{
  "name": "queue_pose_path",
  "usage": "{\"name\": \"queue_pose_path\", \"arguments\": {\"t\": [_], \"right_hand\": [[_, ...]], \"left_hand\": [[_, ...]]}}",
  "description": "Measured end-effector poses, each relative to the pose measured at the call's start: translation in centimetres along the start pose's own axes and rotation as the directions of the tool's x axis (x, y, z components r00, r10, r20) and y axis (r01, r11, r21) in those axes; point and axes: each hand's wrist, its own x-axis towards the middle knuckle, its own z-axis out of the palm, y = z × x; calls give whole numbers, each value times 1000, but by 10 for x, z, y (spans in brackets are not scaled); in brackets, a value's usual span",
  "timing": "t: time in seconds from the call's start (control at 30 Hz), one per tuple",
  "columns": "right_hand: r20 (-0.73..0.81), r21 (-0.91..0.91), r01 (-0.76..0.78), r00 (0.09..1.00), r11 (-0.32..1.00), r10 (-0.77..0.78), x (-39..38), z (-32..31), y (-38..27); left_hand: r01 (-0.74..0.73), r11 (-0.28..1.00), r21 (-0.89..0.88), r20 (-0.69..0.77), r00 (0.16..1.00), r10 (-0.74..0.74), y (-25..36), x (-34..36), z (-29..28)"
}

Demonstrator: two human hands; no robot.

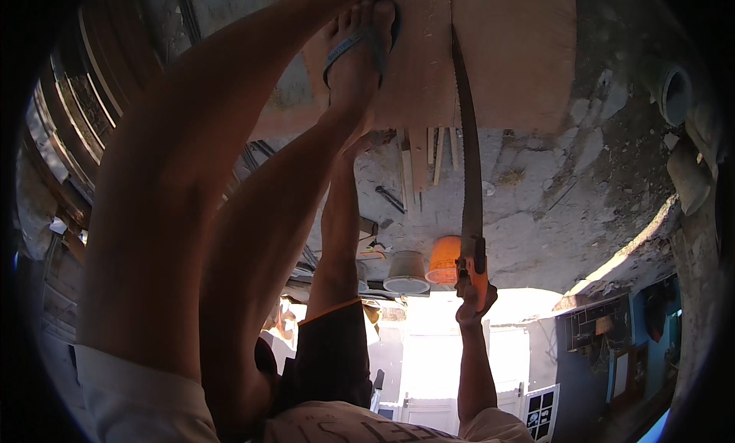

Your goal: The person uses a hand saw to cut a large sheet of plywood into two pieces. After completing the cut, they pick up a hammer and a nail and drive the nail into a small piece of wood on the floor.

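My right hand [476, 302] is closed on the orange handle of a handsaw [468, 160]. Its long toothed blade runs up to a dark cut line in a pinkish wooden board [521, 56] at the top. My left forearm stretches from the lower left to the top edge, where the hand is out of sight. A foot in a blue flip-flop [356, 60] rests on the board left of the blade, and a second bare leg [341, 221] with dark shorts shows below the board.
Wooden strips [429, 156] lie on rough, dusty ground under the board, with an orange bucket [442, 255] and a grey bucket [406, 268] beyond. A pipe [674, 87] lies at the right, stacked planks [84, 98] at the left. Bright white doors [429, 362] stand behind.
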Motion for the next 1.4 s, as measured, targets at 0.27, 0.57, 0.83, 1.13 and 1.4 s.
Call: {"name": "queue_pose_path", "arguments": {"t": [0.27, 0.57, 0.83, 1.13, 1.4], "right_hand": [[-44, 297, 158, 987, 942, -152, 149, 72, -49], [-95, 161, 13, 995, 987, 2, 7, 19, 19], [83, 367, 60, 992, 928, -97, 99, 41, -15], [19, 314, 204, 975, 927, -221, 119, 47, 3], [-3, 165, 137, 990, 977, -138, 52, 19, -34]], "left_hand": [[-73, 996, -41, -5, 997, 73, 17, 4, 12], [-57, 997, -43, -13, 998, 56, 16, 6, 8], [7, 1000, -6, -24, 1000, -7, -2, -5, -9], [-1, 1000, 21, -56, 998, 2, 2, -7, -13], [-2, 999, -54, 4, 1000, 2, 6, 16, 0]]}}
